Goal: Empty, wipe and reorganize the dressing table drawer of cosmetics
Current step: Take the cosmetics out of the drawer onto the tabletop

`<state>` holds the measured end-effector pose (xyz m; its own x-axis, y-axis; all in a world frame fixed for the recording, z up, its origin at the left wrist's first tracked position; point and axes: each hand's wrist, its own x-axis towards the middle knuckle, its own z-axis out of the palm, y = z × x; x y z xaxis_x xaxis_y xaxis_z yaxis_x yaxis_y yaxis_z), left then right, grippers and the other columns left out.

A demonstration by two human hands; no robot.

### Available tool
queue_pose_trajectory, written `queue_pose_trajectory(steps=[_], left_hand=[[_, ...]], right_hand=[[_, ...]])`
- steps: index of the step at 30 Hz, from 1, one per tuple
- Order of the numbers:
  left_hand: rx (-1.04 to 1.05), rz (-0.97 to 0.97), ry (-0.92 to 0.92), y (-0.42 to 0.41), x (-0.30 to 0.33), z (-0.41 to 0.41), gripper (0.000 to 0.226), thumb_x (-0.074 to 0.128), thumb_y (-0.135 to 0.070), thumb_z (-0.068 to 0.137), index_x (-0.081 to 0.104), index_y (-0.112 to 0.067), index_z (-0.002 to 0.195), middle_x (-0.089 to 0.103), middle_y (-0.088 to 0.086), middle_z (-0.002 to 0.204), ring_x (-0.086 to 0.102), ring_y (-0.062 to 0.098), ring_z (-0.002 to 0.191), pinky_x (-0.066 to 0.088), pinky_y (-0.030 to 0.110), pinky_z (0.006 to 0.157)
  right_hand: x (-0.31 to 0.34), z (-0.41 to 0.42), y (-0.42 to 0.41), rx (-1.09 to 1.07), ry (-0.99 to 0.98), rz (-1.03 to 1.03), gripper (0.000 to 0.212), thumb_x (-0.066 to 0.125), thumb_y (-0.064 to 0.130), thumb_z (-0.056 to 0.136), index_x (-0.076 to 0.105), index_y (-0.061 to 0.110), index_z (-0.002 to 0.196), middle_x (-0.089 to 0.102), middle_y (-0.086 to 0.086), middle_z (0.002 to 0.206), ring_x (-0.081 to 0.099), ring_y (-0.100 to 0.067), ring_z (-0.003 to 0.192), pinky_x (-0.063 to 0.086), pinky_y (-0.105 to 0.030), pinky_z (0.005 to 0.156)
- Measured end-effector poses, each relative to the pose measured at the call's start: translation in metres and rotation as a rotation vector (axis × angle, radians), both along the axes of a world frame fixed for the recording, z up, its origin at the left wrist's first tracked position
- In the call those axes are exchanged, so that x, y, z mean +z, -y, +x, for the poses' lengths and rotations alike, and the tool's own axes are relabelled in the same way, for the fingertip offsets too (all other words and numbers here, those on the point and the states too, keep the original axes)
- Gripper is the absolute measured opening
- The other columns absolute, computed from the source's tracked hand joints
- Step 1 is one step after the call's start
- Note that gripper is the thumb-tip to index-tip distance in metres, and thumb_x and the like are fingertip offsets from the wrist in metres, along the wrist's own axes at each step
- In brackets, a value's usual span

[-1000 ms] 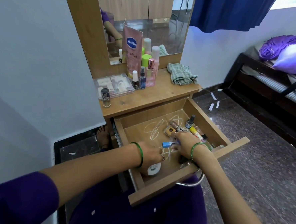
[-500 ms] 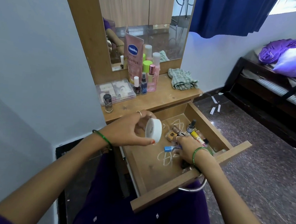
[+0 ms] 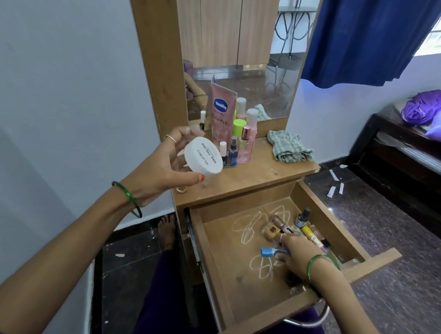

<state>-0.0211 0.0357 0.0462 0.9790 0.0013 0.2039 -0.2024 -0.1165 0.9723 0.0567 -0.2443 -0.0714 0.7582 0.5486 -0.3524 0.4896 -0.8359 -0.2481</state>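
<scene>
Left of centre in the frame, above the tabletop [image 3: 252,176], the left hand [image 3: 162,168] holds a round white jar [image 3: 204,157] tilted on edge, thumb under the rim and fingers curled behind it. It looks light and rigid, plastic by my guess, with smooth sides that could slip, so a grip across its width as now seems right. Its lid reads "nail polish"; whatever is inside cannot be seen.

Lower right, the open drawer [image 3: 222,283] holds the rest of the job. The right hand [image 3: 296,259] reaches into it, fingers curled around a small blue-capped bottle [image 3: 268,252]. Just beyond it lie a few little bottles [image 3: 275,228] and a yellow tube [image 3: 310,234], bunched near the drawer's right wall. Those small glass bottles are likely fragile and prone to rolling; I would take each by the body, not the cap.

The right palm hides whatever lies beneath it, and a dark object at the drawer's front edge is too blurred to name. A checked cloth [image 3: 287,149] lies crumpled on the tabletop beside the standing bottles [image 3: 241,147], and white scribbles mark the drawer floor.
</scene>
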Motion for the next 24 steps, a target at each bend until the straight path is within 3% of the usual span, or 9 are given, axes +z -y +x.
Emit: queue_pose_trajectory(steps=[1,3,7,10,13,16,20,22,24], left_hand=[[0.017,0.016,0.006,-0.005,0.002,0.001,0.069,0.074,-0.008,0.057,0.046,-0.024,0.117,0.054,-0.004,0.118,0.056,0.009,0.109,0.050,0.022,0.083],[0.058,0.043,0.013,-0.013,0.006,0.003,0.068,0.071,0.002,0.059,0.045,-0.027,0.116,0.053,-0.006,0.117,0.055,0.005,0.111,0.051,0.022,0.083],[0.157,0.113,0.021,-0.029,0.012,0.009,0.066,0.066,0.003,0.061,0.045,-0.034,0.112,0.051,-0.005,0.117,0.057,0.000,0.102,0.053,0.022,0.081],[0.247,0.187,-0.010,-0.049,0.010,0.023,0.070,0.073,0.007,0.069,0.044,-0.035,0.117,0.049,-0.007,0.119,0.054,0.009,0.108,0.054,0.019,0.080],[0.336,0.276,-0.053,-0.066,0.002,0.040,0.067,0.071,0.003,0.076,0.045,-0.034,0.126,0.047,-0.003,0.126,0.052,0.015,0.110,0.052,0.018,0.077],[0.362,0.338,-0.117,-0.075,-0.012,0.051,0.062,0.073,-0.003,0.077,0.048,-0.030,0.126,0.048,-0.001,0.124,0.053,0.015,0.106,0.050,0.019,0.076],[0.411,0.404,-0.130,-0.079,-0.029,0.062,0.050,0.078,-0.007,0.073,0.053,-0.021,0.114,0.052,-0.001,0.116,0.053,0.001,0.092,0.051,0.009,0.065],[0.438,0.400,-0.141,-0.082,-0.038,0.066,0.048,0.079,-0.007,0.071,0.053,-0.019,0.110,0.052,-0.001,0.116,0.052,0.002,0.093,0.050,0.008,0.064],[0.438,0.413,-0.162,-0.085,-0.047,0.069,0.049,0.079,-0.008,0.071,0.053,-0.019,0.110,0.053,-0.002,0.116,0.051,0.009,0.101,0.046,0.009,0.068]], right_hand=[[0.001,0.000,0.001,0.011,0.003,0.004,0.006,0.050,0.025,0.093,0.051,0.030,0.092,0.052,0.008,0.096,0.051,-0.006,0.082,0.044,-0.019,0.076],[0.002,-0.001,0.000,0.015,0.014,0.001,0.020,0.049,0.026,0.094,0.040,0.033,0.078,0.042,0.014,0.082,0.044,-0.003,0.073,0.036,-0.015,0.066],[0.000,0.000,-0.001,0.009,0.007,0.010,0.020,0.049,0.028,0.094,0.038,0.033,0.078,0.041,0.013,0.082,0.046,-0.005,0.078,0.038,-0.018,0.071],[-0.001,0.001,-0.001,0.025,0.000,0.006,0.006,0.049,0.029,0.094,0.045,0.032,0.090,0.045,0.011,0.089,0.050,-0.008,0.087,0.041,-0.021,0.082],[-0.002,0.000,-0.001,0.020,0.002,0.013,0.006,0.049,0.028,0.094,0.045,0.032,0.091,0.048,0.010,0.093,0.051,-0.008,0.088,0.043,-0.022,0.085],[-0.001,0.001,-0.002,0.000,0.004,-0.002,0.029,0.049,0.027,0.094,0.032,0.037,0.074,0.040,0.015,0.084,0.048,-0.006,0.084,0.041,-0.019,0.082],[-0.001,0.001,-0.003,-0.008,0.011,-0.007,0.036,0.049,0.027,0.094,0.026,0.038,0.069,0.035,0.017,0.079,0.044,-0.004,0.079,0.038,-0.018,0.079],[-0.001,0.002,-0.003,-0.002,0.005,-0.004,0.032,0.049,0.027,0.094,0.029,0.037,0.071,0.040,0.014,0.085,0.045,-0.007,0.083,0.038,-0.019,0.080],[-0.002,0.002,-0.003,0.000,-0.002,0.017,0.014,0.049,0.026,0.094,0.042,0.034,0.085,0.045,0.010,0.094,0.048,-0.008,0.085,0.040,-0.019,0.081]])
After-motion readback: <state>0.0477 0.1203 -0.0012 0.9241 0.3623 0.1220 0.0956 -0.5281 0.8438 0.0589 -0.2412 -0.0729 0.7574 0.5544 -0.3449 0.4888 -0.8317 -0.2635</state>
